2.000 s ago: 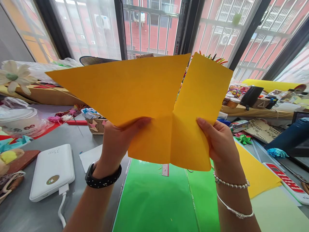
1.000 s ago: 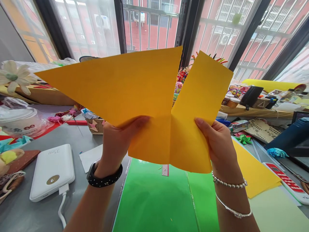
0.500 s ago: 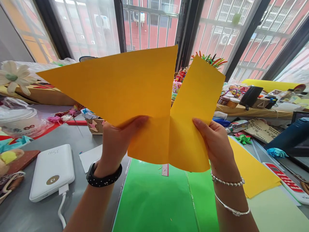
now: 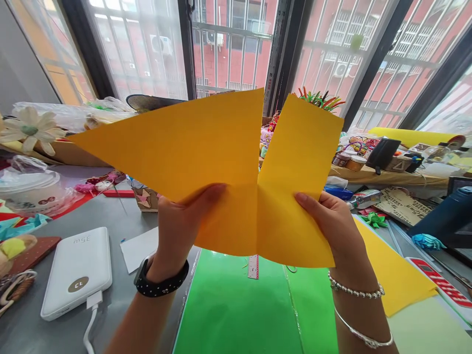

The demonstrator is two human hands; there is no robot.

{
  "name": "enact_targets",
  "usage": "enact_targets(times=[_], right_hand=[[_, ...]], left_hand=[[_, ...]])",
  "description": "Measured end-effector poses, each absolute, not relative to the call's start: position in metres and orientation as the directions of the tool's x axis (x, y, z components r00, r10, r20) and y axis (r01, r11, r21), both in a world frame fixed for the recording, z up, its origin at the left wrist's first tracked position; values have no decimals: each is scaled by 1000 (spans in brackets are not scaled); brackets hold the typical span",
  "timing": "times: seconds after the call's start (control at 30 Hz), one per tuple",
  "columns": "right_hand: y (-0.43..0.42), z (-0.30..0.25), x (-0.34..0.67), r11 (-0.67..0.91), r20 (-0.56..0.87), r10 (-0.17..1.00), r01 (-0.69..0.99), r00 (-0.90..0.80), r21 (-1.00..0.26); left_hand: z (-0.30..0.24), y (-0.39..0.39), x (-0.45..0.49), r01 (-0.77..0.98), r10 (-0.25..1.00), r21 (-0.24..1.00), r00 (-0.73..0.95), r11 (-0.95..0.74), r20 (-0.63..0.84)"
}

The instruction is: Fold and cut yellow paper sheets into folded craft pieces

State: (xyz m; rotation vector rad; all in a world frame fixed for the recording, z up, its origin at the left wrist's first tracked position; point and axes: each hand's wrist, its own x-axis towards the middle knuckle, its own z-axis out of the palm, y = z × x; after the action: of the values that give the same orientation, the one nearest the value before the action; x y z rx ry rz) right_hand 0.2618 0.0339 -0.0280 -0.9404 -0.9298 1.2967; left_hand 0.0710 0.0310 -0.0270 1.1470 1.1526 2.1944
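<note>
Both hands hold up one sheet of orange-yellow paper (image 4: 214, 147) above the table. It is split from its top edge down to about the middle, and a crease runs on from the split to the bottom edge. My left hand (image 4: 184, 211) grips the wider left part, thumb on the near face and fingers hidden behind. On the narrower right part my right hand (image 4: 328, 221) pinches the paper, thumb in front. Beneath the sheet lies a green mat (image 4: 239, 309) with a small ruler (image 4: 253, 268) on it, partly covered by the paper.
To the left lie a white power bank (image 4: 79, 270) with a cable and a white card (image 4: 138, 248). More yellow paper (image 4: 394, 275) and a red-and-white calculator (image 4: 442, 285) are at the right. Craft supplies crowd the ledge under the windows, including a yellow roll (image 4: 416, 135).
The paper sits slightly lower in view, and its left tip has shifted right and down. My right hand has moved a little lower and to the right. Both hands keep their hold.
</note>
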Motion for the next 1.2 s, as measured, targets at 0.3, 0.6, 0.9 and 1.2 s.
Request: enact_targets(times=[0.3, 0.6, 0.9, 1.2], right_hand=[[39, -31, 263, -13, -18, 1000, -360, 10, -933], [44, -34, 270, 3, 29, 996, -309, -81, -951], [44, -32, 268, 186, 137, 975, -304, 176, -934], [39, -28, 269, 177, 127, 976, -300, 179, -937]], left_hand=[[-30, 34, 69, 15, 657, 819, -589, -574, 471], [-24, 33, 68, -113, 806, 880, -467, -462, 364], [-28, 40, 48, -146, 951, 942, 20, -301, 307], [-38, 44, 54, 78, 924, 944, -193, -320, 329]])
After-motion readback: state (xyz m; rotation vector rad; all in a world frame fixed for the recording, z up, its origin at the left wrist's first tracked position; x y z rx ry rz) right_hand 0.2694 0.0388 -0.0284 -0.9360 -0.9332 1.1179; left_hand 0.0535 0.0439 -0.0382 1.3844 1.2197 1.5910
